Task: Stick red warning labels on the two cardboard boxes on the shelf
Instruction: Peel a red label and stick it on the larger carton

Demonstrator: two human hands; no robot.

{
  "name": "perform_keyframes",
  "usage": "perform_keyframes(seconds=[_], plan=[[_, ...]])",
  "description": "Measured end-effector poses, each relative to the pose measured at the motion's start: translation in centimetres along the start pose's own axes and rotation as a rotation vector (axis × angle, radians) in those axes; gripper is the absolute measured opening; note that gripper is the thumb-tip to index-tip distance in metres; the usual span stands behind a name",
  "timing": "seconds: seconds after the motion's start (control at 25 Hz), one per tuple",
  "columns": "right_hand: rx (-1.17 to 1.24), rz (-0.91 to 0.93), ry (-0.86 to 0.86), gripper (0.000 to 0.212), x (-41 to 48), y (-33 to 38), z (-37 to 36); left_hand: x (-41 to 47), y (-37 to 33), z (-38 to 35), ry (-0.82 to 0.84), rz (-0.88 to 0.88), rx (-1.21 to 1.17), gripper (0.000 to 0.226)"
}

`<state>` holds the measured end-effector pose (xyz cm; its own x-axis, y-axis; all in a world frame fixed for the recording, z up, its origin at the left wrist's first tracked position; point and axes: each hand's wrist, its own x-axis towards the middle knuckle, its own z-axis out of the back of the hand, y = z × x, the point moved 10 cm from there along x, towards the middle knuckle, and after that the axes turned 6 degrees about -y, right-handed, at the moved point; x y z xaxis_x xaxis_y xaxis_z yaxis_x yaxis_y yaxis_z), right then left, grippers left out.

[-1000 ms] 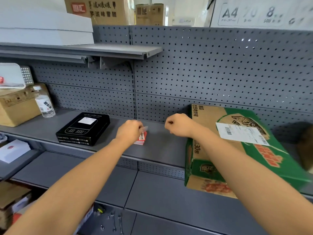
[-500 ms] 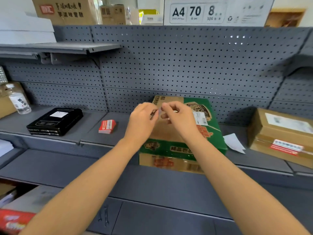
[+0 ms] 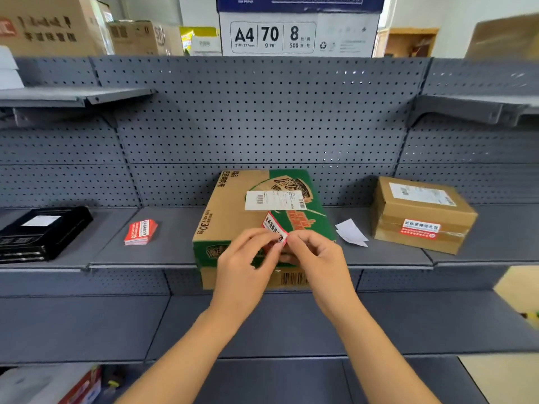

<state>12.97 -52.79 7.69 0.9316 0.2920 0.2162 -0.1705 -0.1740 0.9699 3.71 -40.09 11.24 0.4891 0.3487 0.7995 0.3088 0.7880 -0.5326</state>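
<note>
A green and brown cardboard box [image 3: 233,205] with a white shipping slip lies on the middle shelf, its front hanging over the shelf edge. Just above its near top, my left hand [image 3: 248,258] and my right hand [image 3: 315,255] both pinch one red warning label [image 3: 274,228], which curls upward between my fingertips. To the right stands a plain brown cardboard box [image 3: 423,211] with a red label [image 3: 420,228] stuck on its front face. A stack of red labels [image 3: 141,232] lies on the shelf to the left.
A black flat box [image 3: 40,231] lies at the far left of the grey shelf [image 3: 175,246]. White backing paper scraps [image 3: 351,232] lie between the two cardboard boxes. A pegboard wall rises behind. A lower shelf juts out below my arms.
The view has swung right from the label stack to the green box. My hands came together in front of me and the red label now shows, peeling up between my fingers.
</note>
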Motion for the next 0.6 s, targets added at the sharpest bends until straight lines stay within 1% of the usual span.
perform_keyframes(seconds=[0.08, 0.16, 0.28, 0.36, 0.6], plan=[[-0.03, 0.019, 0.008, 0.018, -1.6, -0.4, -0.3, -1.0, 0.4, 0.7, -0.004, 0.009, -0.022, 0.018], [-0.01, 0.026, 0.006, 0.018, -2.8, -0.8, -0.8, -1.6, 0.7, 1.1, 0.008, 0.011, -0.046, 0.02], [0.035, 0.03, -0.041, 0.017, -3.4, -1.2, -1.0, -2.0, 0.1, 1.3, 0.042, -0.042, -0.055, 0.022], [0.045, 0.044, -0.061, 0.018, -3.4, -1.1, -1.4, -1.8, 0.0, 1.6, 0.048, -0.053, -0.068, 0.019], [-0.076, 0.152, -0.134, 0.021, -3.7, -0.3, -2.3, -1.3, 0.4, 2.4, 0.027, -0.041, -0.069, 0.011]])
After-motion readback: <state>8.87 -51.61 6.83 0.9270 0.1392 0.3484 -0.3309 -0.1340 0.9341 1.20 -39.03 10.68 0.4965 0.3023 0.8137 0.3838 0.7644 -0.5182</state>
